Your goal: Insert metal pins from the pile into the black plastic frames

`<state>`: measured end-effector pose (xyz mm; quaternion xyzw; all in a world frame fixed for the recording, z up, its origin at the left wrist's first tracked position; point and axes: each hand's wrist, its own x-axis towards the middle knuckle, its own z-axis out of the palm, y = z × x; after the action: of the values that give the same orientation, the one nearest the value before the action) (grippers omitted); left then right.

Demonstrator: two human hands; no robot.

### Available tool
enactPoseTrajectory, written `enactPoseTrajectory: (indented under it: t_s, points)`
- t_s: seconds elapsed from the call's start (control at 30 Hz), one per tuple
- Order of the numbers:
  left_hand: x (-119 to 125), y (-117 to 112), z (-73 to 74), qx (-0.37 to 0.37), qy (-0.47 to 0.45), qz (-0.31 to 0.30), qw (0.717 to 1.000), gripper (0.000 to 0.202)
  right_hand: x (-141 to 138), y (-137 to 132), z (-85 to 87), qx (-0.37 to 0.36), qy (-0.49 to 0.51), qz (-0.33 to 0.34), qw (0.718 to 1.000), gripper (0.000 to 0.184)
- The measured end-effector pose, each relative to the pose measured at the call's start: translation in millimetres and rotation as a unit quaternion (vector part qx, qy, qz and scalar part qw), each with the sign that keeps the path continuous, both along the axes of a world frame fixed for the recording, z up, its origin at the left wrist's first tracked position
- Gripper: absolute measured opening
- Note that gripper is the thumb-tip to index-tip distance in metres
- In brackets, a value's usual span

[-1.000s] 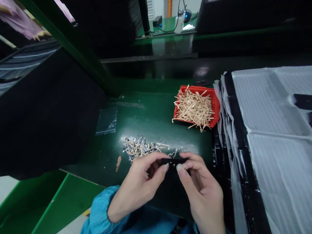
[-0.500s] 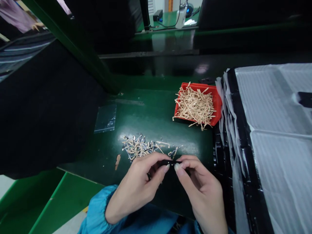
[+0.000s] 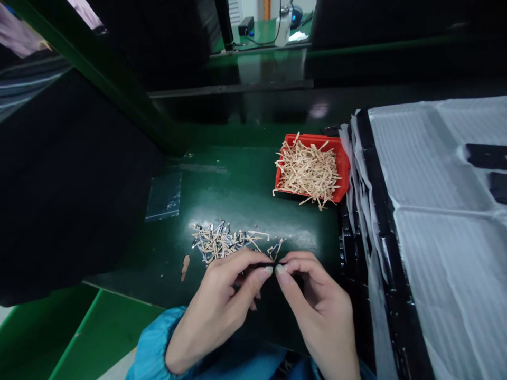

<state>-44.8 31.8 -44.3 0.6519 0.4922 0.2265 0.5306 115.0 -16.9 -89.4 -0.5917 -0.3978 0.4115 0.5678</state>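
Observation:
Between the fingertips of both hands is a small, thin black part (image 3: pixel 264 265), mostly covered by the fingers. My left hand (image 3: pixel 233 290) pinches its left end with thumb and forefinger. At its right end, my right hand (image 3: pixel 317 301) grips it the same way, thumb in front. Just beyond the fingers lies a loose pile of small beige and silvery strips (image 3: pixel 219 241). A few more strips (image 3: pixel 276 248) lie apart, right by the fingertips. What the part is exactly, I cannot make out.
A red bin (image 3: pixel 344 174) heaped with beige strips (image 3: pixel 309 169) stands behind the hands. To the right are stacked black trays with white foam sheets (image 3: pixel 439 232). A clear zip bag (image 3: pixel 163 196) and a brown scrap (image 3: pixel 185 267) lie left on the green table (image 3: pixel 214 195).
The black part now shows as a thinner edge, as if tilted between the fingers. Both hands keep their pinch. The whole view has shifted slightly, so things appear further left.

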Motion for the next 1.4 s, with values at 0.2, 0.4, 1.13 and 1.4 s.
enactPoseTrajectory:
  t_s: [0.2,0.4,1.13,1.4]
  points:
    - [10.7,-6.4,-4.7,0.051,0.062,0.046,0.996,0.023,-2.6,-2.6,-0.9,0.011,-0.005,-0.017,1.0,0.008]
    - [18.3,-13.0,-13.8,0.088,0.098,0.097,0.986,0.023,-3.6,-5.1,-6.7,0.016,0.005,-0.007,1.0,0.004]
    - [24.5,-13.7,-24.5,0.08,0.001,0.213,0.974,0.029,-1.1,-10.3,-9.2,0.013,0.092,-0.015,0.996,0.037]
    - [27.5,-2.6,-7.4,0.058,-0.007,0.203,0.977,0.014,-3.8,-14.6,-12.3,0.09,-0.006,-0.036,0.995,0.031]
